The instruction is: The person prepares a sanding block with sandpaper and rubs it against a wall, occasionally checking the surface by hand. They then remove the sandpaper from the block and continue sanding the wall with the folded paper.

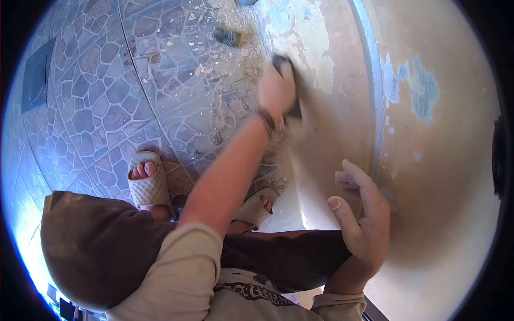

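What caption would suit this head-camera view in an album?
Left hand holds a dark tool against a peeling wall; right hand open nearby.

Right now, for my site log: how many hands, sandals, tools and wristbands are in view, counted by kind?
Hands: 2, left hand and right hand
Sandals: 2, left sandal and right sandal
Tools: 1, dark tool gripped in the left hand
Wristbands: 1, wristband on the left wrist
Total: 6
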A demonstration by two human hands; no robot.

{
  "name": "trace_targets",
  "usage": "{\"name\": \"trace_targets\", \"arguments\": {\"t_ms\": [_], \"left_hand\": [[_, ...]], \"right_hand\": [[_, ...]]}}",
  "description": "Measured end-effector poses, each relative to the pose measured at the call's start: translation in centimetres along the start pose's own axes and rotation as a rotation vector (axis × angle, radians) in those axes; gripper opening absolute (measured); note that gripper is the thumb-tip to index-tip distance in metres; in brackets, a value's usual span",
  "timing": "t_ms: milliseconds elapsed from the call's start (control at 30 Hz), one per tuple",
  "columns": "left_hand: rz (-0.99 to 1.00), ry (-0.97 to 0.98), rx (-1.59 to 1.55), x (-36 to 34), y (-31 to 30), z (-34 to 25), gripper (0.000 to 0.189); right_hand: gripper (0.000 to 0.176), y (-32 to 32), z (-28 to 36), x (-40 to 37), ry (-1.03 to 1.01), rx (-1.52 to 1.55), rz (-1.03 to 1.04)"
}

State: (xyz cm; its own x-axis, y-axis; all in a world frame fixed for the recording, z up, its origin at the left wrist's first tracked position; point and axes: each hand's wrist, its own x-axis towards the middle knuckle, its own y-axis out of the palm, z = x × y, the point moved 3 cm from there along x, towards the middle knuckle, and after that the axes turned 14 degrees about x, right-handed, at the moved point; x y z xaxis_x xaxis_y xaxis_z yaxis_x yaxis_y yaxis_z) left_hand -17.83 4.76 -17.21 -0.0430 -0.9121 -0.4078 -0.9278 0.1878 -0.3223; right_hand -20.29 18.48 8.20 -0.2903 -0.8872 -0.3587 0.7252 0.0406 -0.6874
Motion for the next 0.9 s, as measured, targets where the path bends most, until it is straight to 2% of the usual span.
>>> {"name": "trace_targets", "arguments": {"t_ms": [67, 133, 200, 300, 433, 500, 567, 600, 667, 733, 767, 867, 900], "left_hand": [[0.078, -0.041, 0.053, 3.6, -0.9, 0.0, 0.049], [0.029, -0.104, -0.024, -1.5, -0.3, -1.6, 0.045], [-0.124, 0.082, -0.152, -7.8, 1.9, -1.9, 0.039], [0.146, -0.095, -0.109, -7.9, 0.0, -3.6, 0.035], [0.147, -0.093, -0.101, -7.7, 0.2, -3.2, 0.036], [0.098, -0.226, -0.245, -7.0, 1.3, -2.9, 0.037], [0.109, -0.353, -0.38, -6.3, 1.0, -3.2, 0.037], [0.107, -0.335, -0.37, -6.5, 0.7, -3.3, 0.037], [0.104, -0.308, -0.354, -6.9, 0.4, -3.0, 0.038], [0.185, -0.348, -0.36, -8.8, 0.7, -2.3, 0.04], [0.227, -0.368, -0.363, -9.5, 1.0, -1.9, 0.042], [0.068, -0.441, -0.437, -9.6, 1.2, -0.6, 0.04], [0.159, -0.434, -0.41, -9.4, -0.4, -1.4, 0.039]], "right_hand": [[0.05, 0.1, 0.0, -0.3, -0.007, -0.038, 0.021], [0.051, -0.2, 0.4, 0.0, -0.027, -0.048, 0.03], [0.051, -0.2, 0.3, 0.2, -0.018, -0.029, 0.038], [0.051, 0.0, 0.2, 1.1, -0.011, -0.036, 0.028], [0.048, 0.5, 0.1, 0.7, 0.006, 0.007, -0.016], [0.046, 0.4, 0.0, -0.2, 0.041, 0.039, -0.07], [0.045, 0.5, -0.5, -0.5, 0.201, 0.06, -0.161], [0.045, 0.7, -0.9, -0.4, 0.278, 0.075, -0.204], [0.045, 1.8, -4.1, 0.1, 0.304, 0.026, -0.257], [0.043, 4.3, -6.7, 1.1, 0.523, 0.509, -0.223], [0.041, 5.1, -7.7, 1.4, 0.563, 0.593, -0.245], [0.035, 6.7, -9.5, 2.1, 0.645, 0.86, -0.265], [0.033, 7.0, -9.6, 2.2, 0.65, 0.959, -0.244]]}}
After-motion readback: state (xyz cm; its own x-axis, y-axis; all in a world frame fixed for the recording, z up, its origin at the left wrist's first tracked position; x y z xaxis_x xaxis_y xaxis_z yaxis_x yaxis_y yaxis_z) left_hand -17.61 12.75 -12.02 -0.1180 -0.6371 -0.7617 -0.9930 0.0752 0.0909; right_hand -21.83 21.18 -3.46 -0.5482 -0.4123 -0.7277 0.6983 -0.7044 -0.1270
